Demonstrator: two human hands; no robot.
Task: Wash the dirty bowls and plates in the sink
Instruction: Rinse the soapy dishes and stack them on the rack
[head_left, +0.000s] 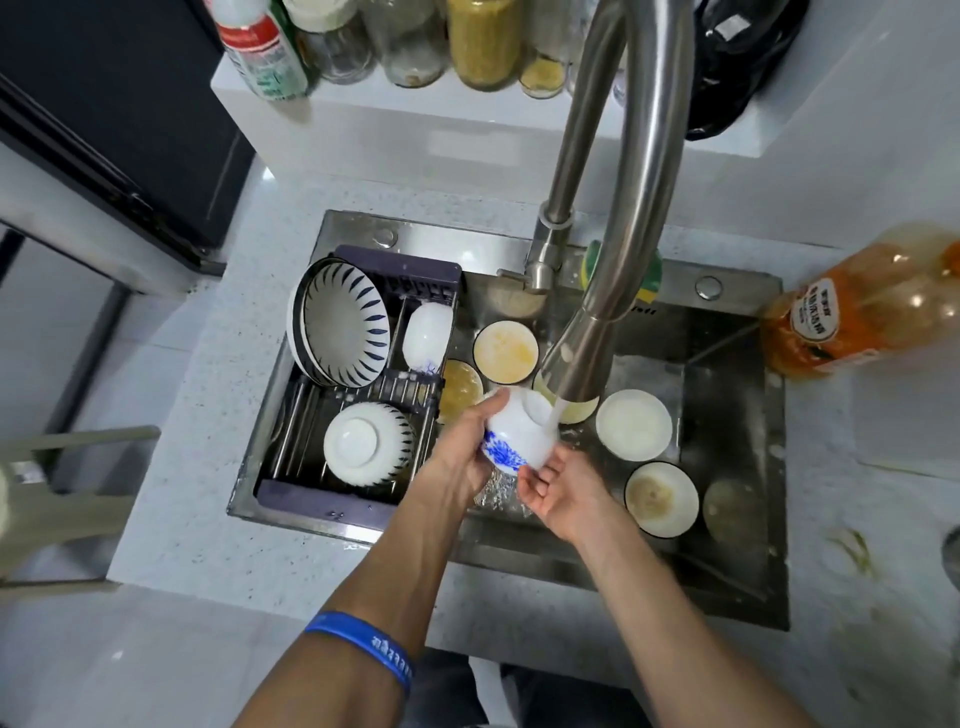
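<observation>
A white bowl with a blue pattern (519, 436) is held upside down under the running water of the faucet (576, 358). My left hand (462, 447) grips its left side with curled fingers. My right hand (561, 493) cups it from below right, fingers relaxed against it. Water spills off between my hands. Several dirty bowls lie in the steel sink (727, 545): one with yellow residue (505, 351), one with milky water (634, 425), one brownish (661, 499).
A dark drying rack (332, 499) fills the sink's left half, holding striped bowls (345, 325), an upturned bowl (369, 441) and a small white bowl (426, 338). An orange bottle (862, 312) lies at the right. Jars and bottles stand on the back ledge (363, 114).
</observation>
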